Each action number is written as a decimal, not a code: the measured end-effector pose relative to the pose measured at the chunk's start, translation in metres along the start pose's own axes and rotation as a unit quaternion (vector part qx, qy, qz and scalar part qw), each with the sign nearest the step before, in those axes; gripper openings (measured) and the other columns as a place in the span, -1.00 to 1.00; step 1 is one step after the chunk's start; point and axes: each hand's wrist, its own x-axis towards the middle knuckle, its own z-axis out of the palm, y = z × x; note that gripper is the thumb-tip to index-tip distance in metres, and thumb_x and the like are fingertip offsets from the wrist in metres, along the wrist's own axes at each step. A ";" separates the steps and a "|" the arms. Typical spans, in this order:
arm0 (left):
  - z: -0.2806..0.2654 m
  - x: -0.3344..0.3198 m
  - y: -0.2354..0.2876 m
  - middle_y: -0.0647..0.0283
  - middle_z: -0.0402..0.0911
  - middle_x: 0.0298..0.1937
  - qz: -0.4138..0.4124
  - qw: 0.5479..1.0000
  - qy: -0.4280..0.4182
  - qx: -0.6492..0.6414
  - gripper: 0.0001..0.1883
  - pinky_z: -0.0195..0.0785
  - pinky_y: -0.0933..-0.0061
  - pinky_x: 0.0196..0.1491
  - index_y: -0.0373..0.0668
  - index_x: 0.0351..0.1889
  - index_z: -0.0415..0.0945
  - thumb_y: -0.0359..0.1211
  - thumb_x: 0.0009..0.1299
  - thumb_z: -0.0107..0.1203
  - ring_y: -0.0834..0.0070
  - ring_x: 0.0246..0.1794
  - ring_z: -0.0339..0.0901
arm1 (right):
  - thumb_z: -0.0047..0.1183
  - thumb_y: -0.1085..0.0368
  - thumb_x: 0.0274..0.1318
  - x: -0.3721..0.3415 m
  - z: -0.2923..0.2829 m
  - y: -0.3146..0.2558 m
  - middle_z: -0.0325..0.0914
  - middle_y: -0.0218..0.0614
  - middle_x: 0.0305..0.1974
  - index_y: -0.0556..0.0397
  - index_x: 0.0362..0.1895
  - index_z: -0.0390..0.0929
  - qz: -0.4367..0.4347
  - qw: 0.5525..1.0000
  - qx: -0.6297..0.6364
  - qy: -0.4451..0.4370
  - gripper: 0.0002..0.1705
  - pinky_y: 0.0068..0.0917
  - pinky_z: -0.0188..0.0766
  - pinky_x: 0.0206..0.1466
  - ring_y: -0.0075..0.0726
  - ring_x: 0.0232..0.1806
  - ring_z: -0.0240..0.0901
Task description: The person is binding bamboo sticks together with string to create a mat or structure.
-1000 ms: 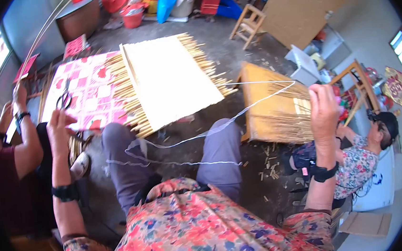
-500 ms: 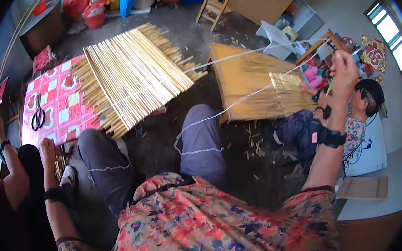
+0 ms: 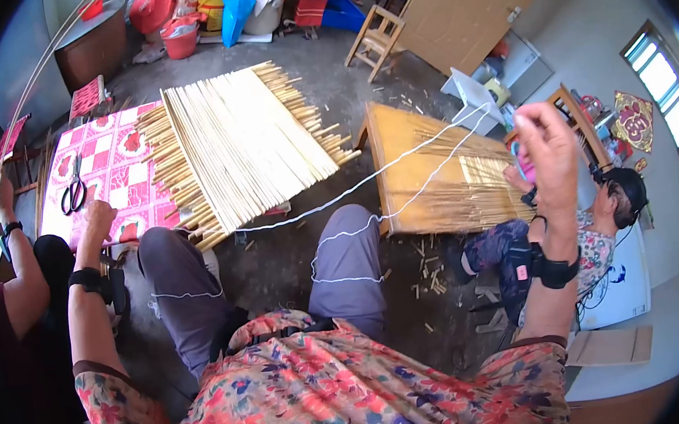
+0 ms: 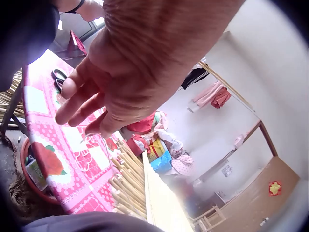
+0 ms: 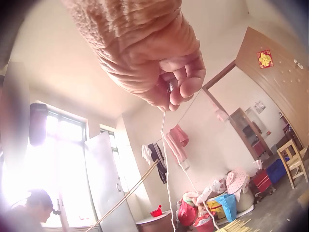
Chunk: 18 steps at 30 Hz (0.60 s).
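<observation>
Head view showed the left hand (image 3: pixel 94 222) over the pink worktop (image 3: pixel 135 196) at left, its hold impossible to tell, then the mat (image 3: pixel 257 150) left of centre, slats (image 3: pixel 204 155) slanting steeply down rightward. White string (image 3: pixel 415 151) rose rightward from the mat's lower edge to the pinching right hand (image 3: pixel 548 149); drawing it out seemed the step, its slack apparently next to pull through.

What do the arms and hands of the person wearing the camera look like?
The left hand and the right hand wear no gloves. Each wrist has a black band around it. The short sleeves are of a tan fabric with red, pink and dark blue flowers, and end in a brown edge.
</observation>
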 end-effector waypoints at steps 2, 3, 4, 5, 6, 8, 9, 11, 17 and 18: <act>-0.084 -0.038 0.070 0.00 0.52 -0.44 -0.217 0.956 0.075 -0.181 -0.78 0.35 0.19 -0.34 -0.27 -0.40 0.48 -0.34 0.03 0.16 0.13 -0.35 0.50 | -0.04 0.40 0.02 -0.001 0.009 0.002 0.31 -0.56 -0.61 0.12 -0.38 0.42 -0.017 0.999 -0.017 -0.043 -0.94 -0.77 0.11 -0.60 -0.77 -0.64 0.15; -0.100 -0.052 0.086 -0.02 0.50 -0.44 -0.137 0.969 0.195 -0.063 -0.77 0.31 0.13 -0.36 -0.26 -0.37 0.44 -0.36 0.05 0.15 0.06 -0.36 0.47 | -0.04 0.40 0.02 -0.001 0.012 0.000 0.31 -0.56 -0.61 0.12 -0.38 0.42 -0.019 0.999 -0.017 -0.044 -0.94 -0.77 0.11 -0.60 -0.77 -0.64 0.15; -0.107 -0.056 0.086 -0.02 0.46 -0.41 -0.107 0.968 0.224 -0.044 -0.79 0.29 0.15 -0.33 -0.28 -0.40 0.38 -0.38 0.07 0.11 0.07 -0.33 0.44 | -0.03 0.41 0.02 -0.002 0.017 -0.002 0.31 -0.55 -0.60 0.13 -0.39 0.42 -0.002 0.998 0.013 -0.057 -0.94 -0.77 0.12 -0.59 -0.77 -0.63 0.16; -0.115 -0.059 0.091 0.00 0.43 -0.38 -0.072 0.958 0.278 -0.023 -0.82 0.29 0.18 -0.32 -0.29 -0.43 0.37 -0.39 0.09 0.09 0.07 -0.33 0.42 | -0.03 0.42 0.01 -0.002 0.021 -0.003 0.31 -0.54 -0.60 0.15 -0.40 0.41 0.016 0.997 0.044 -0.070 -0.94 -0.76 0.13 -0.58 -0.76 -0.62 0.17; -0.126 -0.061 0.102 0.01 0.41 -0.36 -0.036 0.943 0.331 -0.003 -0.85 0.28 0.21 -0.31 -0.29 -0.46 0.35 -0.41 0.10 0.06 0.08 -0.32 0.40 | -0.03 0.42 0.01 -0.003 0.024 -0.004 0.31 -0.54 -0.60 0.15 -0.40 0.41 0.015 0.996 0.045 -0.071 -0.94 -0.76 0.13 -0.58 -0.76 -0.62 0.17; -0.162 -0.056 0.141 0.04 0.37 -0.36 -0.039 0.945 0.324 -0.030 -0.90 0.27 0.27 -0.28 -0.29 -0.47 0.34 -0.44 0.15 -0.02 0.13 -0.32 0.38 | -0.06 0.38 0.06 -0.003 0.032 -0.006 0.29 -0.59 -0.60 0.10 -0.36 0.40 -0.031 0.996 0.013 -0.088 -0.94 -0.84 0.08 -0.60 -0.82 -0.62 0.14; -0.184 -0.062 0.169 0.07 0.37 -0.38 0.024 0.939 0.335 -0.082 -0.90 0.26 0.26 -0.29 -0.30 -0.49 0.35 -0.44 0.17 -0.06 0.17 -0.34 0.39 | -0.01 0.43 0.00 -0.004 0.036 -0.014 0.29 -0.53 -0.63 0.15 -0.43 0.41 -0.018 0.997 0.018 -0.070 -0.95 -0.76 0.15 -0.56 -0.75 -0.63 0.17; -0.220 -0.071 0.222 0.12 0.38 -0.46 0.054 0.930 0.330 -0.149 -0.80 0.24 0.29 -0.35 -0.32 -0.57 0.39 -0.35 0.14 0.06 0.22 -0.42 0.39 | -0.02 0.43 0.01 -0.004 0.041 -0.019 0.30 -0.53 -0.62 0.14 -0.43 0.41 -0.020 0.996 0.022 -0.089 -0.95 -0.76 0.16 -0.55 -0.75 -0.62 0.18; -0.257 -0.096 0.357 0.23 0.48 -0.05 0.285 0.761 0.064 -0.579 -0.65 0.35 0.55 -0.22 -0.25 -0.02 0.39 -0.43 0.22 0.06 0.61 -0.21 0.44 | -0.06 0.38 0.06 0.000 0.065 -0.031 0.33 -0.57 -0.56 0.11 -0.36 0.41 -0.022 0.983 0.088 -0.161 -0.93 -0.84 0.11 -0.57 -0.80 -0.61 0.18; -0.258 -0.098 0.372 0.20 0.46 -0.05 0.301 0.736 0.035 -0.605 -0.63 0.35 0.56 -0.18 -0.28 0.00 0.36 -0.42 0.23 0.06 0.61 -0.18 0.42 | -0.07 0.38 0.06 0.001 0.068 -0.034 0.34 -0.56 -0.55 0.11 -0.36 0.41 -0.026 0.980 0.114 -0.164 -0.93 -0.84 0.12 -0.57 -0.80 -0.61 0.19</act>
